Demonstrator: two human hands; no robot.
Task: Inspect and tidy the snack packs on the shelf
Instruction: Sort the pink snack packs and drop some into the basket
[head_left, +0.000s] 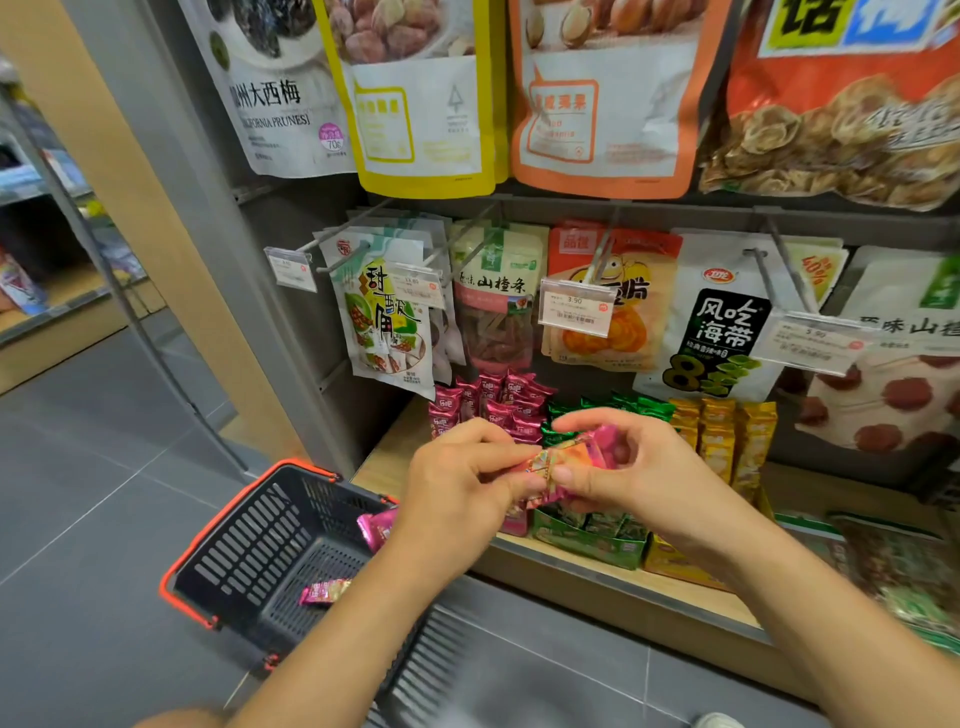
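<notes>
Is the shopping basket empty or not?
Not empty: the basket holds one pink pack on its floor, a second pack near its wall.

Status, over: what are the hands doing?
Left hand and right hand pinch a pink pack. Basket holds two more. Nothing blocking.

Two hands (457, 483) (644, 467), one held pack (571, 457), one basket (249, 551), two loose packs (378, 527) (324, 591) inside it.
</notes>
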